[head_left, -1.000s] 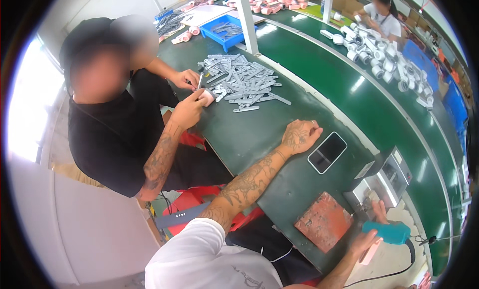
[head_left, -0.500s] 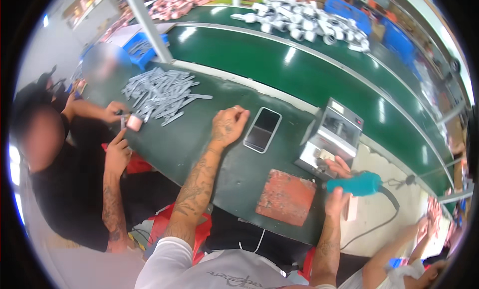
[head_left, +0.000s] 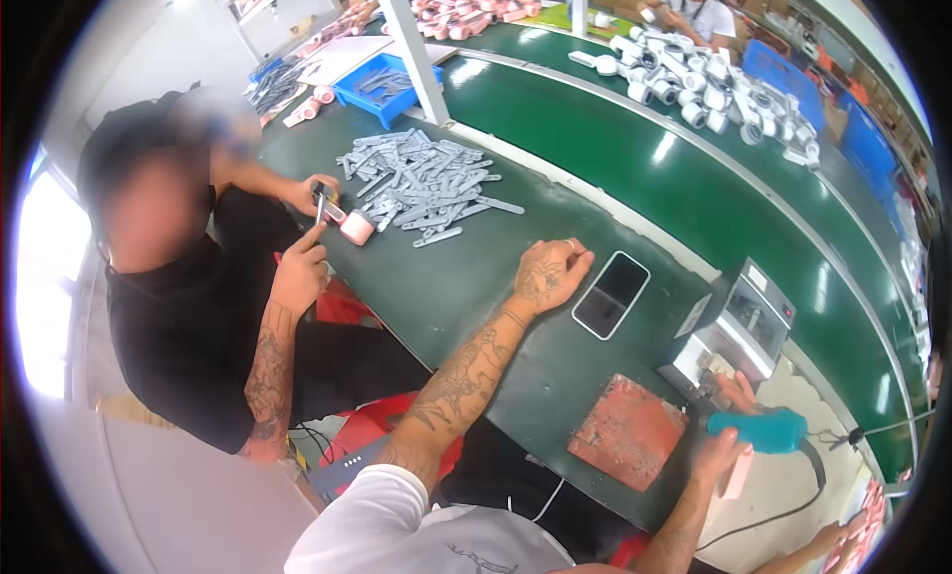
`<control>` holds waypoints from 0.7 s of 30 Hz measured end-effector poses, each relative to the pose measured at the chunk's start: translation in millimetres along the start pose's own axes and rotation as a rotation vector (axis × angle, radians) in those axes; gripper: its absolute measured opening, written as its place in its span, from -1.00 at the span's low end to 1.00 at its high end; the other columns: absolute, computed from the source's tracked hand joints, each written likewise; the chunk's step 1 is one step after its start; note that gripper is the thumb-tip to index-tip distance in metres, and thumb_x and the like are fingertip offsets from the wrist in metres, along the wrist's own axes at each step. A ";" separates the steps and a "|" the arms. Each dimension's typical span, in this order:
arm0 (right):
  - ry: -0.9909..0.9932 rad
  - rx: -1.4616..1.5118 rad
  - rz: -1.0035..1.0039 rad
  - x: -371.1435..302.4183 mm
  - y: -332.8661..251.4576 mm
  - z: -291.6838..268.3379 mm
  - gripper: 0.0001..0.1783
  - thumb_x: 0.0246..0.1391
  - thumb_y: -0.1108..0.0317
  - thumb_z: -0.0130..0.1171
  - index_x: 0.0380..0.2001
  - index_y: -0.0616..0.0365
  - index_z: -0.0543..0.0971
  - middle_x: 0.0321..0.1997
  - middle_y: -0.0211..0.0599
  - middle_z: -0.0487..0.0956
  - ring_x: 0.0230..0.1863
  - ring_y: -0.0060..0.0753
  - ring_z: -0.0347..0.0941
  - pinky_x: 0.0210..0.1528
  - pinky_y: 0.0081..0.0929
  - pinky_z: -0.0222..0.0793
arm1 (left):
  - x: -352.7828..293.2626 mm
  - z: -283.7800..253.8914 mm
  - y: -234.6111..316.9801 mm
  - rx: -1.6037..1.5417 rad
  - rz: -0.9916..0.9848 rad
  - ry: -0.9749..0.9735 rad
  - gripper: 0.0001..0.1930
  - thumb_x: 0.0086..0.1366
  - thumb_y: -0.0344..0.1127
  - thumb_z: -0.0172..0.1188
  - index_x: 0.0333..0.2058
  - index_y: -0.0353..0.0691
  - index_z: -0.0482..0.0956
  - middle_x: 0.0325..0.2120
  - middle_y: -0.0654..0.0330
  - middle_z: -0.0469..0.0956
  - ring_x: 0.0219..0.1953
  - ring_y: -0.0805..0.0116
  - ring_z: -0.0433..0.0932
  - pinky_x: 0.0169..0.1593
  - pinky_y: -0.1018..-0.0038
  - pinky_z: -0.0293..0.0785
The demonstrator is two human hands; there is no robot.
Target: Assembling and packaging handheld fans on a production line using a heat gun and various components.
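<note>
My left hand (head_left: 550,274) rests on the dark green bench (head_left: 496,346), its fingers curled in a loose fist with nothing visible in them. Just right of it lies a phone (head_left: 611,295) with a dark screen and pale edge. My right hand (head_left: 716,453) grips a teal corded electric screwdriver (head_left: 762,430), which lies sideways above the bench's right end. Its tip points toward a grey boxy machine (head_left: 739,321) with a clear-sided top. Below the screwdriver a pink part (head_left: 735,474) shows, partly hidden by my hand. A worn red pad (head_left: 627,432) lies left of my right wrist.
At left a co-worker in black holds a small tool and a pink part (head_left: 357,227) beside a heap of grey strips (head_left: 426,182). A blue tray (head_left: 389,106) stands behind. Beyond runs a green conveyor (head_left: 595,128); white parts (head_left: 694,83) are piled past it.
The view has swung left, so everything sits farther right in it. A person beyond the white parts has come into fuller view. My hands keep nearly the same places relative to the bench.
</note>
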State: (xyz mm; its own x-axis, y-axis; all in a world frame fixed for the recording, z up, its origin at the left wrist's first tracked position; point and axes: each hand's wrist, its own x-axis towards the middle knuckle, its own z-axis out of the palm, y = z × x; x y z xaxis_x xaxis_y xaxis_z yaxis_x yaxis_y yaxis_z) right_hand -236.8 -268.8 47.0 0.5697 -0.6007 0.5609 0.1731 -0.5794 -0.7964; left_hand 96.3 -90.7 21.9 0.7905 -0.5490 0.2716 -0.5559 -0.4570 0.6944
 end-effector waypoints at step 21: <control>0.149 0.116 0.113 -13.7 -6.2 0.5 -0.12 0.26 -0.36 0.13 0.19 0.33 0.45 0.08 -0.04 0.67 0.21 -0.07 0.54 0.38 -0.02 0.27 | 8.8 20.0 -13.2 -0.059 0.113 0.101 -0.69 0.46 -0.10 0.25 -0.34 -0.23 0.67 -0.58 0.10 0.58 -0.54 0.22 0.53 -0.36 0.30 0.46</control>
State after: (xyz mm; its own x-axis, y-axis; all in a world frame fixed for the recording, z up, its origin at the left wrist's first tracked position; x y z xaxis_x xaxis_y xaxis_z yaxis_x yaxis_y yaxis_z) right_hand -245.2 -256.7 44.1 0.4674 -0.7377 0.4872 0.2115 -0.4417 -0.8719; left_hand 105.4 -103.4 1.8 0.7470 -0.5204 0.4138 -0.6292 -0.3523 0.6928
